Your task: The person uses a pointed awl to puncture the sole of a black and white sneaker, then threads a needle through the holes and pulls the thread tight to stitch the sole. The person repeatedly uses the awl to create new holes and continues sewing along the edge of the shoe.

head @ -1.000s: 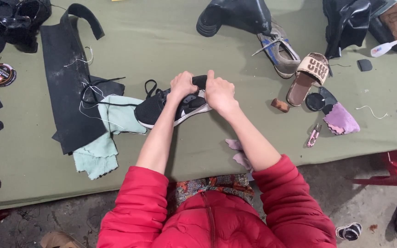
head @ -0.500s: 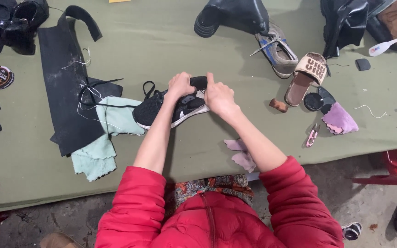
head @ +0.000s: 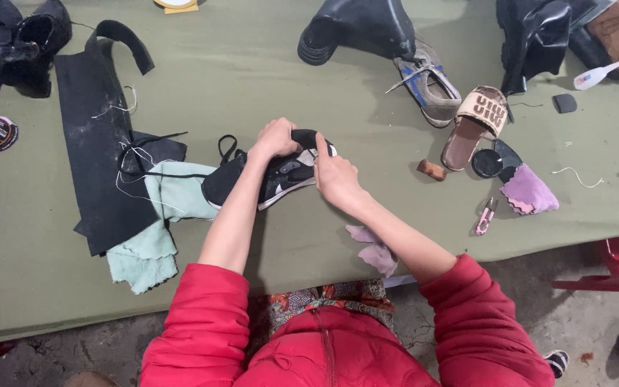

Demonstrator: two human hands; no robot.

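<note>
While both hands work at the middle of the green-covered table (head: 266, 86), a black, grey and white sneaker (head: 270, 178) lies on its side between them, its toe pointing left and its heel to the right. Curled over the shoe's upper edge near the heel, the left hand (head: 275, 138) has its fingers closed around the collar, gripping it. On the right of the shoe, the right hand (head: 336, 177) presses against the heel and sole with fingers mostly folded and the thumb stretched up along the back of the shoe, so it holds the heel end. Loose black laces (head: 227, 147) trail from the shoe's left end. Under and left of the toe sits a pale mint cloth (head: 159, 229), which overlaps a long black rubber sheet (head: 94, 143) running from far to near on the left. Just near the right forearm, at the table's near edge, lies a small lilac rag (head: 375, 251). Farther right are a brown block (head: 431, 170), a round black tin lid (head: 486, 163), a purple cloth (head: 531, 190) and small pink clippers (head: 484, 215). Well apart at the far side stand a black boot (head: 360, 29), a worn grey and blue shoe (head: 428, 82) and a beige slide sandal (head: 476, 125). Both sleeves are red.
</note>
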